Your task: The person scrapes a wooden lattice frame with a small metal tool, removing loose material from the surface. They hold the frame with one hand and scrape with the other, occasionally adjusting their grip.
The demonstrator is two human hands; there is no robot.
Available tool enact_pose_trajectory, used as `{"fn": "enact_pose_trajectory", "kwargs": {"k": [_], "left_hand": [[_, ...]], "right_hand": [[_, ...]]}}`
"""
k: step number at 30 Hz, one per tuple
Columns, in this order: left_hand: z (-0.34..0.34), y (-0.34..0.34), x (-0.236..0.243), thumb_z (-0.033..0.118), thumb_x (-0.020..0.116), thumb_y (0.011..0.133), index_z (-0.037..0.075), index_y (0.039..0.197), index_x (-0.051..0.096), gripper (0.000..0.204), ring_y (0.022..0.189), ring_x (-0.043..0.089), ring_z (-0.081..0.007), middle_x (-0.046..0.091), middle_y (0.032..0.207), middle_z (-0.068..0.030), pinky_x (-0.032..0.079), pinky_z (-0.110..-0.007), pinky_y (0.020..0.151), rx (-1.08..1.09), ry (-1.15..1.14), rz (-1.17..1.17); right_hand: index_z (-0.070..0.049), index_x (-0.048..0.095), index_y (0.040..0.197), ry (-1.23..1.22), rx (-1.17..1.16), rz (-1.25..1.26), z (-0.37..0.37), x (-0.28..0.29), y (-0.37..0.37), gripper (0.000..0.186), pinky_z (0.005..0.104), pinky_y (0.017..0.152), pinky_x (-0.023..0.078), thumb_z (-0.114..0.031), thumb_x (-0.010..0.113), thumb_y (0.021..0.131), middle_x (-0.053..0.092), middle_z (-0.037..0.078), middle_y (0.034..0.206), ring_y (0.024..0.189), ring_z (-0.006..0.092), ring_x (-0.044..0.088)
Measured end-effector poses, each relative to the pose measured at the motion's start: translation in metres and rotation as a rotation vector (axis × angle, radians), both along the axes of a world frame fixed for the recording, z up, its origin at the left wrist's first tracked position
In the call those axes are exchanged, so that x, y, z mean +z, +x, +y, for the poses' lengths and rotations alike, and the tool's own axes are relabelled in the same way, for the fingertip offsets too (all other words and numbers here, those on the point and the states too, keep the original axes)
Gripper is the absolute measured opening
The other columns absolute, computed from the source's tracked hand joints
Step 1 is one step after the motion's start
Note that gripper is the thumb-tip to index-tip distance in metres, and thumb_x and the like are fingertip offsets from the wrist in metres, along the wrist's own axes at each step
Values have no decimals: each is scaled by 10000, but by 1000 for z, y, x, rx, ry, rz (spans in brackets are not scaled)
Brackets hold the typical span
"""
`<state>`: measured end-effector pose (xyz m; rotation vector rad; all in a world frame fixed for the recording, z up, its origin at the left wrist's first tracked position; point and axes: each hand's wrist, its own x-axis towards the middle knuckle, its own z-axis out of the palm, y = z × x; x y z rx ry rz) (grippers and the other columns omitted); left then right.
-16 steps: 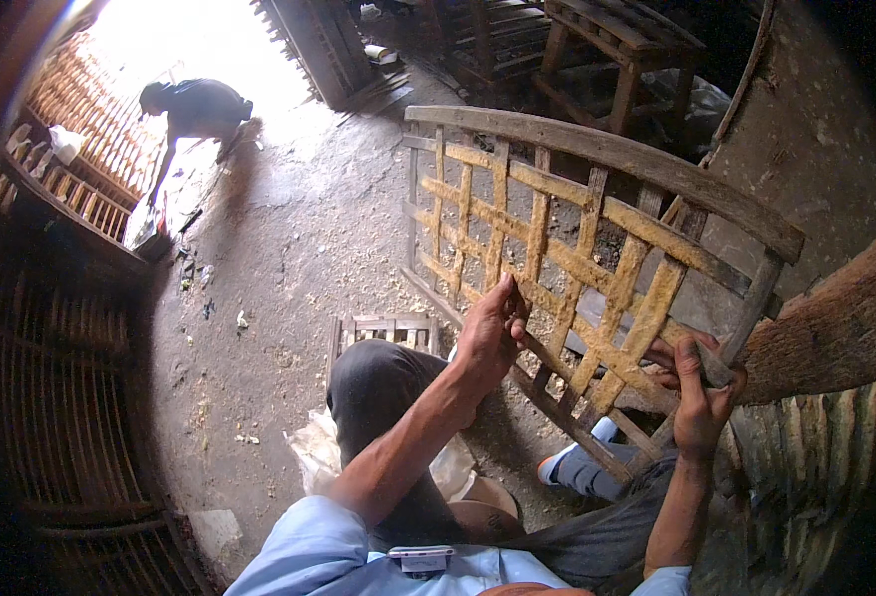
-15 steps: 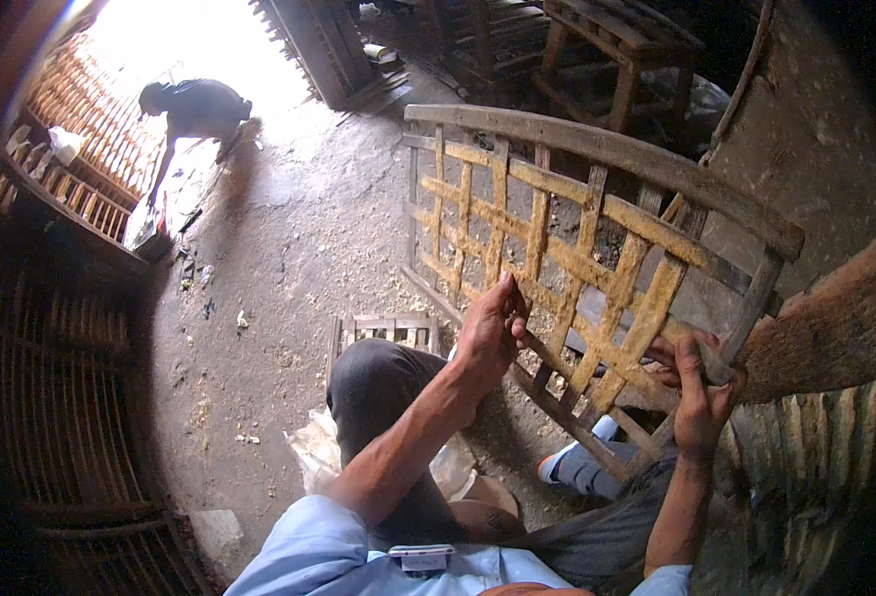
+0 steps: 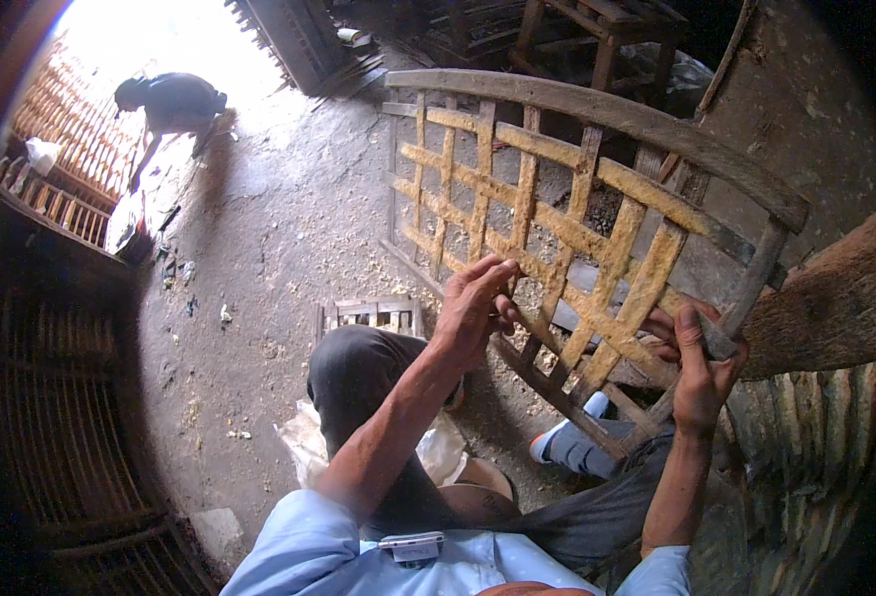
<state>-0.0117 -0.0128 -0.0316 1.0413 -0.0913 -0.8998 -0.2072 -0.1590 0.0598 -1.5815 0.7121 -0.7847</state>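
Observation:
A curved wooden lattice panel (image 3: 537, 184), its crossed slats smeared yellowish inside a grey frame, stands tilted before me. My right hand (image 3: 699, 382) is closed around the lower right part of its frame, the thumb on the near side. By the lower rail, my left hand (image 3: 473, 310) has bent fingers against the yellow slats; whatever they pinch is hidden. Below the panel's right end are my bent leg and a pale shoe (image 3: 547, 444).
A small slatted frame (image 3: 413, 316) lies on the debris-strewn floor beyond my knee, with a white sack (image 3: 299, 447) nearby. To the right are a thick log (image 3: 820, 318) and ridged sheets (image 3: 815, 427). A wooden stool (image 3: 622, 22) stands behind. Far left, another person (image 3: 174, 101) bends down.
The panel's left side has risen and shifted left a little. My left hand has moved left, its fingers now pointing more to the right. My right hand keeps its grip.

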Motion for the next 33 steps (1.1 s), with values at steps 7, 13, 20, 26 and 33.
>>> {"fn": "enact_pose_trajectory", "kwargs": {"k": [7, 13, 20, 26, 33], "left_hand": [[1, 4, -6, 273, 605, 927, 73, 923, 600, 200, 484, 498, -50, 503, 696, 44, 400, -212, 441, 113, 94, 98], [1, 3, -3, 271, 564, 940, 67, 854, 577, 222, 480, 495, -68, 488, 657, 20, 376, -205, 432, 128, 131, 14], [3, 0, -8, 224, 512, 945, 65, 802, 528, 214, 490, 547, -113, 519, 682, -28, 458, -244, 406, 137, 79, -22], [0, 0, 3, 293, 700, 893, 65, 965, 576, 269, 511, 583, -59, 537, 656, 26, 494, -212, 448, -35, 47, -57], [-3, -3, 8, 201, 675, 886, 53, 894, 587, 172, 499, 484, -79, 499, 652, 23, 377, -215, 449, -6, 132, -14]], "right_hand": [[48, 554, 1101, -27, 47, 36, 2, -1, 2, 312, 317, 637, 554, -244, 539, 993, 694, 227, 939, 818, 249, 713], [44, 570, 1076, 6, 49, 9, 7, 0, 4, 296, 285, 611, 550, -238, 547, 989, 700, 213, 928, 816, 231, 714], [49, 557, 1095, -137, 61, 34, 4, -10, -2, 299, 278, 620, 546, -229, 555, 987, 705, 204, 911, 812, 220, 712], [57, 542, 1117, -6, 22, 12, 7, -1, 3, 309, 300, 642, 554, -222, 557, 984, 697, 218, 931, 810, 227, 708], [49, 525, 1144, -18, 34, 22, 7, -7, 0, 315, 306, 646, 554, -222, 553, 985, 694, 209, 930, 817, 233, 708]]}}
